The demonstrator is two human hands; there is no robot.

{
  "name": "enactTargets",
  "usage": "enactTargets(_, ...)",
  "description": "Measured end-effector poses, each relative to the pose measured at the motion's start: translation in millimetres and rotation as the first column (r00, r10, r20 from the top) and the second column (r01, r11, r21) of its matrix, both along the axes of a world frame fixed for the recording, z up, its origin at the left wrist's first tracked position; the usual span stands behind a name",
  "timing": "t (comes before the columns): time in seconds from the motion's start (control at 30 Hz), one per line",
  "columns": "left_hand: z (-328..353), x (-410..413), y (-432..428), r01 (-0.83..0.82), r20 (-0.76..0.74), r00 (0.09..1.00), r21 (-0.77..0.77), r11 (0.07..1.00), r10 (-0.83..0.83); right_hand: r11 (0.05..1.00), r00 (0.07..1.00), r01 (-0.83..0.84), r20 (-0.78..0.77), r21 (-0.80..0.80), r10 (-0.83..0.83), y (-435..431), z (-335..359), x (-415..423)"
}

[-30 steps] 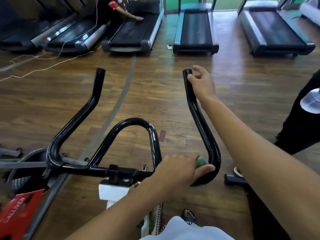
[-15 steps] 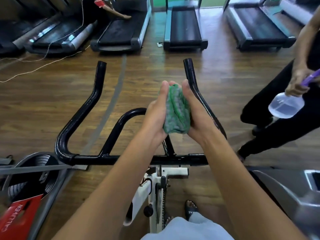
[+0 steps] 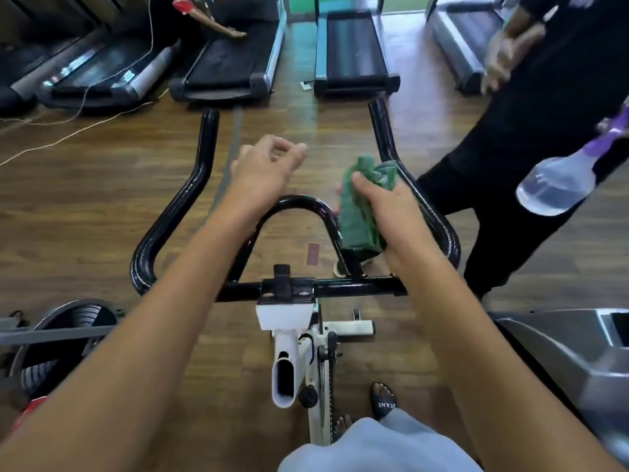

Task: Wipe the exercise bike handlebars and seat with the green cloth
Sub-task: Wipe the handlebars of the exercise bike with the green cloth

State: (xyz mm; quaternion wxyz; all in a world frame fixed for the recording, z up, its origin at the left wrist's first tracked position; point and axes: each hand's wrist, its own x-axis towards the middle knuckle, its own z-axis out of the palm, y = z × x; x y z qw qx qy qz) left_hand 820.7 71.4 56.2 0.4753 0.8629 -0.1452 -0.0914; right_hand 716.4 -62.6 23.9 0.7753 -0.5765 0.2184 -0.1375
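Parting from the joint squeeze, left hand [image 3: 263, 172] hangs loosely curled and empty above the handlebars [image 3: 299, 287] while right hand [image 3: 388, 212] alone grips the green cloth [image 3: 357, 216] beside their centre loop, likely ready for further wiping.

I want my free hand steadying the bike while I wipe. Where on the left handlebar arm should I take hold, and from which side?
Probably the straight upper end of the left handlebar arm, coming from above with the left hand. That stretch is a bare, round tube, free for a wrap-around grip, while the right hand holds the green cloth by the right arm.
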Motion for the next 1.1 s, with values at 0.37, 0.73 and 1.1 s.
enactTargets(0.37,-86.2,20.7,83.3,0.02,-0.308,0.946,0.375,0.927,0.105,0.467,0.782,-0.479,-0.603,-0.744,-0.158,46.7,-42.2,23.7)
enactTargets(0.73,-100.9,29.2,87.4,-0.009,-0.379,0.921,0.216,0.976,0.093,0.22,0.786,-0.533,-0.574,-0.817,-0.228,44.4,-52.5,27.3)
enactTargets(1.1,-79.4,24.3,125.0,-0.506,0.453,0.805,0.189,0.842,0.382,0.106,0.889,-0.434,-0.444,-0.895,-0.114,21.1,-63.1,55.3)
